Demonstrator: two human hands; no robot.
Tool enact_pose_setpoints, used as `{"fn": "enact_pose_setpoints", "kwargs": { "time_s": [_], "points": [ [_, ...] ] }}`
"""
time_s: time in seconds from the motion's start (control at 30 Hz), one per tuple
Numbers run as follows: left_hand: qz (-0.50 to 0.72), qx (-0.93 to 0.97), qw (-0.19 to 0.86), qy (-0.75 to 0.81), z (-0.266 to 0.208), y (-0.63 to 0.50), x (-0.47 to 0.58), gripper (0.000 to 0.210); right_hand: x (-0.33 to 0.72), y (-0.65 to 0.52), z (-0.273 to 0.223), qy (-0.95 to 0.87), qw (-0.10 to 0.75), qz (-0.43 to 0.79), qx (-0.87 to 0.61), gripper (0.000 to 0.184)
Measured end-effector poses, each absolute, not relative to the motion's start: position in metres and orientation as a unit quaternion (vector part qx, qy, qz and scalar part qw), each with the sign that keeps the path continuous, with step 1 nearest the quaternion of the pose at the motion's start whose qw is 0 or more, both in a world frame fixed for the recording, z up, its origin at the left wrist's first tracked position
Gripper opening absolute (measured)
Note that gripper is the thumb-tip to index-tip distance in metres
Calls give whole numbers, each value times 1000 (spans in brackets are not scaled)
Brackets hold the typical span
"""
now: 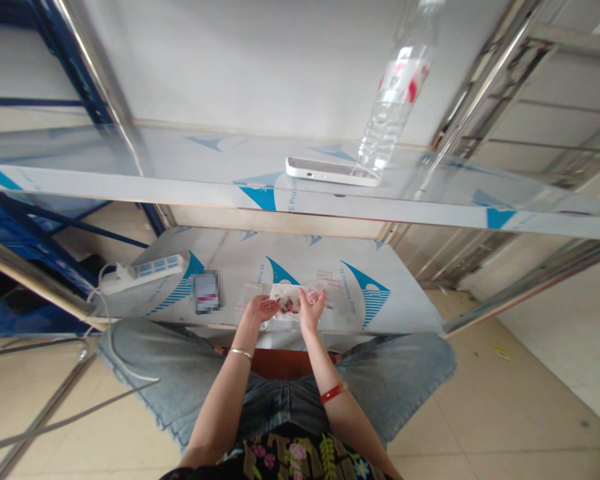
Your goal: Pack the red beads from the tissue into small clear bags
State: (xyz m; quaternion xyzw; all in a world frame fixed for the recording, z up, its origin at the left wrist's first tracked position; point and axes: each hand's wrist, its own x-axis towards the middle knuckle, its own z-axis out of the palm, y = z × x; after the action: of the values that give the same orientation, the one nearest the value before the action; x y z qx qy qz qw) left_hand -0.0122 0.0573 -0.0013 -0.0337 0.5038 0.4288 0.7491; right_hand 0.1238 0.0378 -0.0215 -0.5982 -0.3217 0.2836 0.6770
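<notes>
My left hand point(264, 309) is at the left edge of a white sheet or packet point(291, 315), its fingers curled together beside several small dark red pieces point(287, 305). Whatever those fingers hold is too small to make out. At the sheet's right side is my right hand point(310, 315), thumb and fingers around a small, clear pinkish round thing point(313, 294). Thin pink strips point(324, 275) lie just beyond that hand. Some clear plastic point(253, 291) is behind my left hand.
On the low shelf point(405, 300) are a power strip point(155, 269) with a plugged-in cable and a blurred-out flat rectangular thing point(207, 292). The upper shelf point(190, 183) crosses above my hands, bearing a white phone point(325, 172) and a clear water bottle point(390, 107).
</notes>
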Motion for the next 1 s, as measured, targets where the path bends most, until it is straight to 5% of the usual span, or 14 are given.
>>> {"fn": "enact_pose_setpoints", "kwargs": {
  "time_s": [0.23,0.5,0.77,1.0],
  "points": [
    [418,-2,757,503,-1,57,-15,18,128,40,-25,-301,669,299,-610,72],
    [347,52,805,478,8,54,-22,29,127,43,-23,-220,705,392,-548,27],
    [370,127,792,469,11,59,-22,26,123,39,-10,-139,666,579,-449,25],
    [454,280,717,449,10,61,-6,19,117,29,6,-226,527,735,-363,31]
  ]
}}
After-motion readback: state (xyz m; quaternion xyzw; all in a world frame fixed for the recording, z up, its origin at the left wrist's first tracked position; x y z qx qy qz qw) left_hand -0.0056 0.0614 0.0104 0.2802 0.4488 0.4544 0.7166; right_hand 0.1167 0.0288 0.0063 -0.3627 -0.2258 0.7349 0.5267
